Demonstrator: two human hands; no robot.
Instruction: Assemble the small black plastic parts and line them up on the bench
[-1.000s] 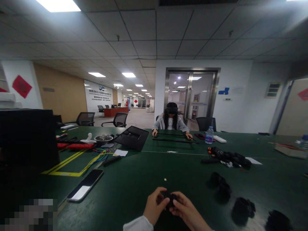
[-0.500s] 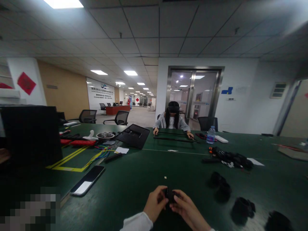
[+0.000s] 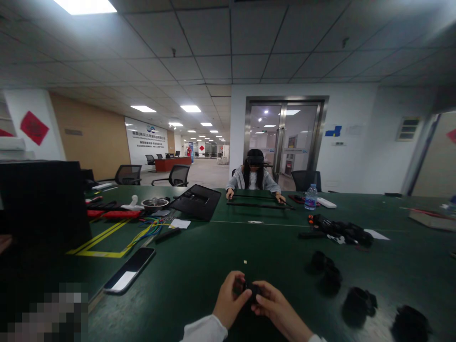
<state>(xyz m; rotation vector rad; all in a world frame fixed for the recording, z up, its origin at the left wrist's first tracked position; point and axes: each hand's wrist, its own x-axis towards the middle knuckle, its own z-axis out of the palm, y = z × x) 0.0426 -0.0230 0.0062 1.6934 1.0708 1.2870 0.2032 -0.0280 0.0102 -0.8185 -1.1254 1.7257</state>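
Between my two hands, just above the green table, is a small black part (image 3: 253,290); its exact kind I cannot make out. My left hand (image 3: 230,298) grips it from the left with thumb and forefinger. From the right, my right hand (image 3: 273,304) has its thumb and fingers closed on the same part. My fingers cover much of it. A tiny pale chip (image 3: 245,262) lies on the table just beyond my hands. To the right stand several black round parts, among them one with a side tab (image 3: 359,304) and another near the corner (image 3: 410,323).
A phone (image 3: 131,270) lies at left, near coloured wires (image 3: 151,230) and a black box (image 3: 44,204). Across the table (image 3: 199,256) a person (image 3: 254,178) in a headset holds a black frame (image 3: 258,206). A water bottle (image 3: 311,197) and a black cable bundle (image 3: 344,230) are at right.
My left fingers have shifted slightly on the black part, and it has turned a little between my hands. The camera view has moved slightly.
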